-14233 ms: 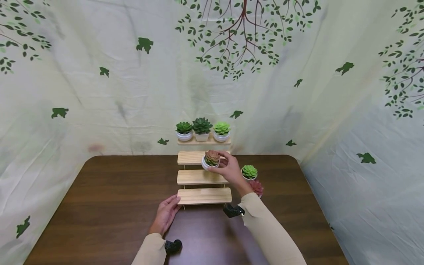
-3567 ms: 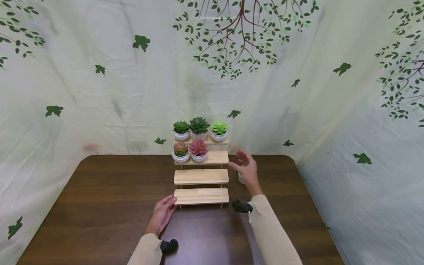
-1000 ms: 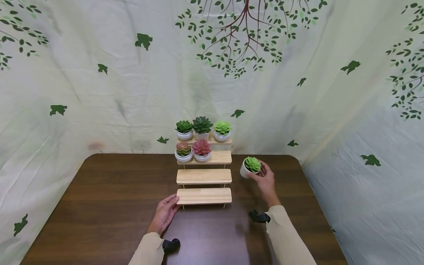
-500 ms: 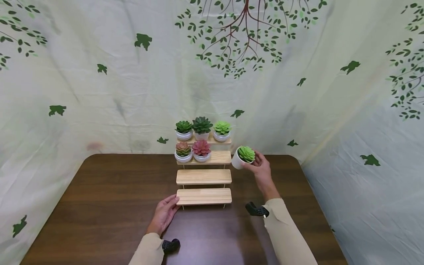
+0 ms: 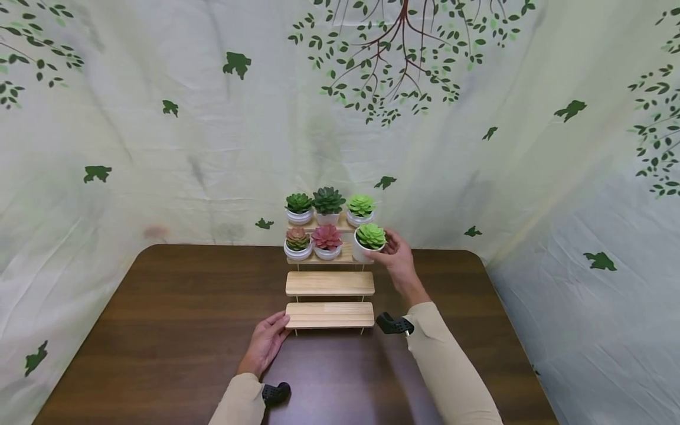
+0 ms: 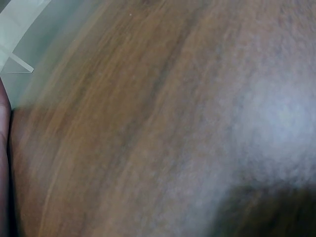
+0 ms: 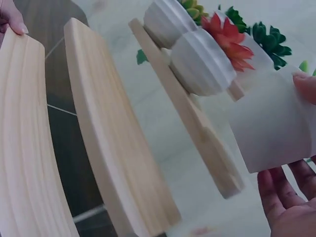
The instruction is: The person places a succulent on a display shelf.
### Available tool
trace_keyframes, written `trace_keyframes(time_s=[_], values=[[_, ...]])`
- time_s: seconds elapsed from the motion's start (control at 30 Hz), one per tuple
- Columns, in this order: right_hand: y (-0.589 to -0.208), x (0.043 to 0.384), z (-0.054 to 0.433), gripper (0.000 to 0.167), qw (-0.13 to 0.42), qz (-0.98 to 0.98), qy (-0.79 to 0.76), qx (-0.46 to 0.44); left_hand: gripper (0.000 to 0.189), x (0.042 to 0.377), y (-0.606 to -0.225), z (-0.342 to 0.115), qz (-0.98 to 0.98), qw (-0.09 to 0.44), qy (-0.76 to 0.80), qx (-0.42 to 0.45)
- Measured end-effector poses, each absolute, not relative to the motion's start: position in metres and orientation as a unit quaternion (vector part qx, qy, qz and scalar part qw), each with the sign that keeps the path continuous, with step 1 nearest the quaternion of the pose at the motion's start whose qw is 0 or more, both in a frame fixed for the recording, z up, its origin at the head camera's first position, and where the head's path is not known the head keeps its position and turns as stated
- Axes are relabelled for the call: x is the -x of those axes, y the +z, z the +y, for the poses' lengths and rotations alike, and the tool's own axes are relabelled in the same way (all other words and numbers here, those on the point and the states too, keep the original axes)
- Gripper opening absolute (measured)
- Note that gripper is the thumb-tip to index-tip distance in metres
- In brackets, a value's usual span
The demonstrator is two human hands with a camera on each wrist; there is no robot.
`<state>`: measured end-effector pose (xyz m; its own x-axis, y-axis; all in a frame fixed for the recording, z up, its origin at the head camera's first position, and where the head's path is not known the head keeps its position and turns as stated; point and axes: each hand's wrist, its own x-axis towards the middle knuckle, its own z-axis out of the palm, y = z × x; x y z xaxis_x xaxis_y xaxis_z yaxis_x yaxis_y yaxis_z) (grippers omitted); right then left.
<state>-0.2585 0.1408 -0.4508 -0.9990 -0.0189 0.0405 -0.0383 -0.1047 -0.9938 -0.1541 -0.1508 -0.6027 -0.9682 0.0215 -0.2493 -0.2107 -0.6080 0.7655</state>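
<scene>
My right hand (image 5: 398, 260) grips a white pot with a light green succulent (image 5: 370, 237) at the right end of the second tier from the top. In the right wrist view, a gap shows between the base of this pot (image 7: 271, 123) and the board (image 7: 197, 133). My left hand (image 5: 264, 342) pinches the left end of the lowest board of the tiered wooden plant stand (image 5: 329, 316), thumb on top. Beside the held pot on that tier are a red succulent (image 5: 326, 236) and a reddish-green one (image 5: 297, 240), both in white pots.
On the top tier stand a green succulent (image 5: 299, 203), a dark green one (image 5: 328, 200) and a bright green one (image 5: 361, 205). The third board (image 5: 329, 284) is bare. The stand is on a brown wooden table (image 5: 186, 307), with a leaf-printed cloth (image 5: 186, 147) behind.
My right hand has lifted the light green succulent from the table and carried it left to the second tier. Earlier, the reddish-green and red succulents came onto that tier. My left hand stays put.
</scene>
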Motion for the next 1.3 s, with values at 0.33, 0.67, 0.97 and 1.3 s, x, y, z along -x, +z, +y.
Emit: trace_keyframes(time_s=[0.33, 0.67, 0.97, 1.3], values=[[-0.457, 0.260, 0.127, 0.070, 0.029, -0.687, 0.726, -0.016, 0.021, 0.156, -0.605, -0.148, 0.442, 0.061, 0.890, 0.089], [-0.463, 0.258, 0.123, 0.075, 0.048, -0.695, 0.717, -0.026, 0.018, 0.154, -0.604, -0.147, 0.439, 0.066, 0.891, 0.095], [-0.466, 0.251, 0.138, 0.079, 0.038, -0.731, 0.679, -0.052, 0.021, 0.159, -0.605, -0.147, 0.437, 0.067, 0.893, 0.088], [-0.490, 0.236, 0.172, 0.073, 0.010, -0.805, 0.591, -0.051, 0.016, 0.163, -0.600, -0.151, 0.513, 0.063, 0.846, 0.134]])
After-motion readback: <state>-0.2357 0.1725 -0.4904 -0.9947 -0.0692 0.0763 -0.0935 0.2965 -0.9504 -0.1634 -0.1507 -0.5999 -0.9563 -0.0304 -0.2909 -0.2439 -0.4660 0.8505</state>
